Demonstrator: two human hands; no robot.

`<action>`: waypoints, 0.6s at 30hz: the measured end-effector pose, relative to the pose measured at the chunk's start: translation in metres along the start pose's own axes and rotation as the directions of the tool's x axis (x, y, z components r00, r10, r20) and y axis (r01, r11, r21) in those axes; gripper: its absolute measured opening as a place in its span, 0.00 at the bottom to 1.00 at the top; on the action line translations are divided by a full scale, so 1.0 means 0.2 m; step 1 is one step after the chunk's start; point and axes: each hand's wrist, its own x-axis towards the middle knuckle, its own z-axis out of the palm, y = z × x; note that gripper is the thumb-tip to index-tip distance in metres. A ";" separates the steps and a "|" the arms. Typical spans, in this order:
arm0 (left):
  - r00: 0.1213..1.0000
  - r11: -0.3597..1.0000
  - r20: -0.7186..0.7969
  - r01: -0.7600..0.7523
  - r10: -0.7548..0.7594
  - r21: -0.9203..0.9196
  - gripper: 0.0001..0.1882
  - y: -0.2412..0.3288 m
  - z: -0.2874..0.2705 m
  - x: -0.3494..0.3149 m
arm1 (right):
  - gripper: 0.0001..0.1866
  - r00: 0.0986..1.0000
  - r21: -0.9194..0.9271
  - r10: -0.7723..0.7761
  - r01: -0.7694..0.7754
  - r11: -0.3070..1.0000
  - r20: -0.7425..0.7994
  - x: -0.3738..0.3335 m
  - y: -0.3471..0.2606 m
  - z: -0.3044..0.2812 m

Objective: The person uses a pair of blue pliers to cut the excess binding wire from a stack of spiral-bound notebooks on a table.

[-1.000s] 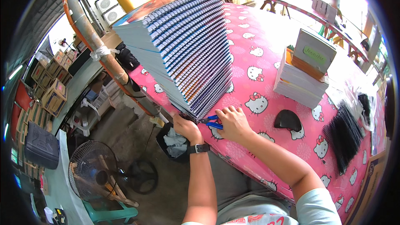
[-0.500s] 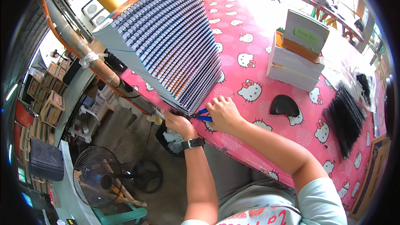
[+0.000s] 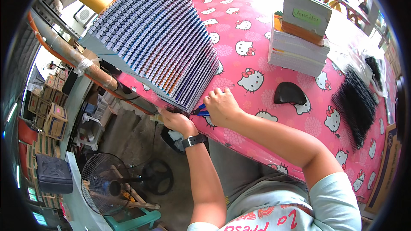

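Note:
A tall stack of spiral-bound books (image 3: 154,47) leans at the table's left edge, its dark coil bindings facing right. At the stack's bottom near corner, my right hand (image 3: 222,108) is closed round the blue handles of small pliers (image 3: 200,113), whose handles are spread apart. The jaws point left to the corner, and their tips are hidden. Opposite it, my left hand (image 3: 177,122) is closed at the same corner, touching the underside there. Something dark lies at its fingertips, too small to make out.
On the pink patterned table (image 3: 239,143) are a stack of thick unbound books (image 3: 297,53), a grey board with a green label (image 3: 306,13), a black half-round piece (image 3: 290,93) and a bundle of black plastic coils (image 3: 355,107). A fan (image 3: 107,184) and a pipe (image 3: 81,60) are at left.
The whole view has shifted a little, so the books and table sit higher and further left. Both hands stay at the stack's corner, with the pliers still in my right hand.

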 end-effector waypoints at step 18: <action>0.934 0.861 0.238 0.342 -0.266 -0.376 0.23 0.19 -0.10 -0.19 | 0.36 0.965 0.067 0.111 -0.098 0.993 -0.239 -0.35 0.36 0.08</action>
